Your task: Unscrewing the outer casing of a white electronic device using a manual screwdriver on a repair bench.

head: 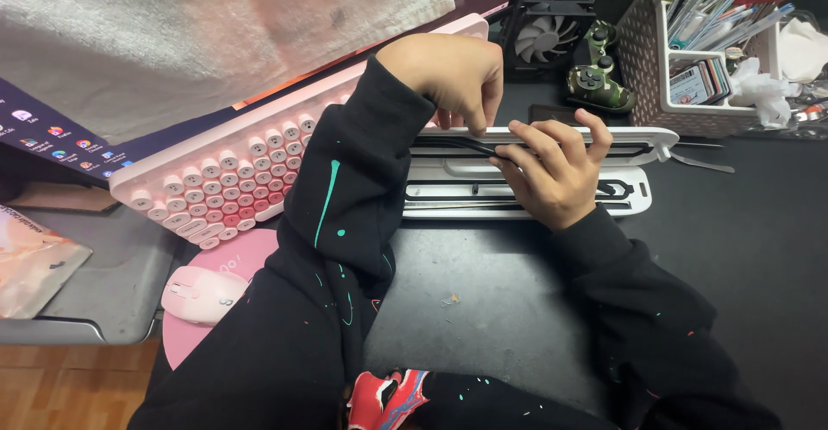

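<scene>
A long white tool case point(535, 175), opened flat with black slots in both halves, is seen lying toward the far edge of the dark surface point(483, 292), just in front of the pink keyboard's right end. A thin black tool point(461, 144) lies along the case's upper half. The left hand point(453, 76) is bent down from above, its fingertips closed in a pinch on the near end of the black tool. The right hand point(556, 171) is laid across the middle of the case, fingers curled and pressed on the tool and the upper half; whether it grips the tool cannot be told. Both arms are covered by black sleeves point(345, 223) flecked with teal paint. The pink keyboard point(233, 171) with round keys is set diagonally at the left, with a pink mouse point(203, 296) on a pink round pad point(237, 262) near the left edge. At the far right corner a white perforated basket point(660, 68) of pens and cards is placed, with a camouflage game controller point(595, 76) and a cooling fan point(543, 37) beside it
</scene>
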